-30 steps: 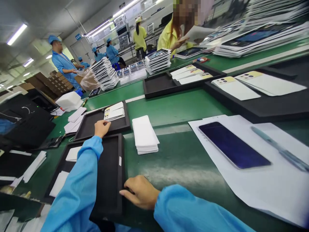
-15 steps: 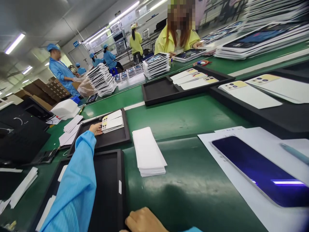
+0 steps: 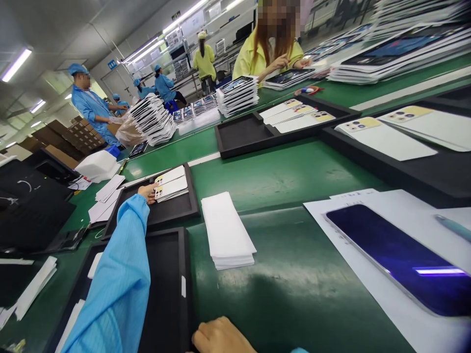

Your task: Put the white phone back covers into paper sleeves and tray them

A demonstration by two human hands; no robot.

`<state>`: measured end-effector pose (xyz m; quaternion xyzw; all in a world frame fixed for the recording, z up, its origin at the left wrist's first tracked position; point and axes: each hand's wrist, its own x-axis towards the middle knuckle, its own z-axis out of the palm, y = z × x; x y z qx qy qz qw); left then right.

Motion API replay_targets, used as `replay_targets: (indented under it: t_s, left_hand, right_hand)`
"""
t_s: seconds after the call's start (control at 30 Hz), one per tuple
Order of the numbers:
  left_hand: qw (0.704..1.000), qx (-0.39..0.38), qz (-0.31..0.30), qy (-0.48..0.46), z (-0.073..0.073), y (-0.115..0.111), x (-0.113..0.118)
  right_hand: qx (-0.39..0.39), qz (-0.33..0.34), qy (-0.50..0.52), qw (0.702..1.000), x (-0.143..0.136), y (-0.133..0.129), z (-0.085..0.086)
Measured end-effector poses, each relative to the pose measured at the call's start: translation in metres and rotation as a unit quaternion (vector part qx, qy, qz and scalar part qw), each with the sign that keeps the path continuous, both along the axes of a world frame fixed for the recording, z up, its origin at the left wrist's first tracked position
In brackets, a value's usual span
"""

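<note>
My left hand [image 3: 148,193], at the end of an outstretched blue sleeve, reaches into a black tray [image 3: 192,196]. Its fingers close on the near end of a small stack of white phone-shaped cards [image 3: 172,186] with yellow camera patches. At the bottom edge of the picture my right hand [image 3: 222,336] rests with its fingers curled in; whatever it may hold is hidden. To its left lies a second black tray [image 3: 165,274], partly covered by my left sleeve. Between the hands and the far trays sits a neat pile of white paper strips [image 3: 226,228] on the green table.
A dark phone [image 3: 397,260] lies on paper sheets [image 3: 353,274] at right, near a pen [image 3: 454,226]. Beyond are two more black trays [image 3: 235,137] [image 3: 441,184] with similar cards. Across the table a person in yellow [image 3: 246,54] works beside stacked white-edged panels [image 3: 237,98].
My left hand stays at the cards and has shifted very slightly. The person across has raised a hand over the panels. The view has tilted a little.
</note>
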<state>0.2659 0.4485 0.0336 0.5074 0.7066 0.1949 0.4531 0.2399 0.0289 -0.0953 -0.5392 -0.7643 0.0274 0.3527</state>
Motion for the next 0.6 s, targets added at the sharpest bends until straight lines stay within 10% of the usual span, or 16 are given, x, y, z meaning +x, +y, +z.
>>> replay_targets:
  t_s: [0.6]
  left_hand:
    - [0.992, -0.014, -0.005, -0.129, 0.007, -0.014, 0.009]
  right_hand:
    - [-0.078, 0.038, -0.014, 0.996, 0.006, -0.001, 0.008]
